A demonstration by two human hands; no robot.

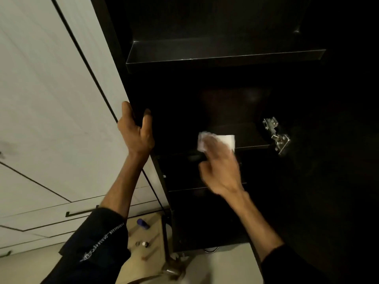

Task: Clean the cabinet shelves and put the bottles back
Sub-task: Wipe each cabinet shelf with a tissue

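A white cloth [223, 140] lies on the front part of a dark shelf [252, 138] inside the open cabinet [184, 95]. The right hand [220, 171] rests on top of the cloth, fingers extended and pressing it flat against the shelf surface; the hand is blurred, so finer finger detail cannot be told. The cloth's right edge shows beyond the fingers, near the front lip of the shelf.

The left hand [136, 130] grips the front edge of the cabinet's left side panel [114, 64], with the thumb on the outer side and the fingers curled round to the inner side. Both forearms are bare, with dark sleeves pushed back toward the elbows.

Above the cloth's shelf, a higher shelf [225, 56] spans the cabinet. Below it, further dark shelf edges are visible, but their contents cannot be told in the low light. A metal hinge [276, 136] is mounted at the right of the cabinet, level with the cloth and well apart from it.

To the left of the cabinet stand white cupboard doors [51, 99] with dark seams. On the floor [225, 267] below, a light wooden board [147, 238] carries a purple bottle [143, 224] lying on its side and two small bottles [142, 243] standing together near it.
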